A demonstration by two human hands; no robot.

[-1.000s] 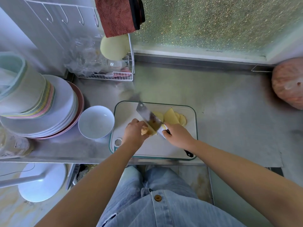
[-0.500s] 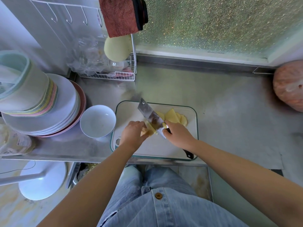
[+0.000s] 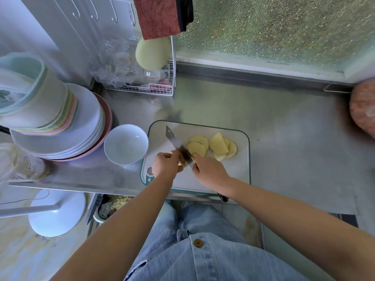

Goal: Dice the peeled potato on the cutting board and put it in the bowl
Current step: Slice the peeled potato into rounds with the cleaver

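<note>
Potato [image 3: 199,146]: pale yellow flat slices fanned on the white, round-cornered cutting board [image 3: 239,171]; an uncut end lies at the board's near left.
Left hand [image 3: 165,164]: fingers curled over that end, pinning it.
Right hand [image 3: 209,169]: clenched round the knife [image 3: 176,144] handle, its broad steel blade beside the left knuckles.
Bowl [image 3: 125,144]: round, white, glossy, just left of the board.

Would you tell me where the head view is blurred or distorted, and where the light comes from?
Head view: daylight enters through the frosted window at the top; the wide lens bends the counter and plates; the pink bag at the right edge is smeared; the knife and potato slices are fairly sharp.
</note>
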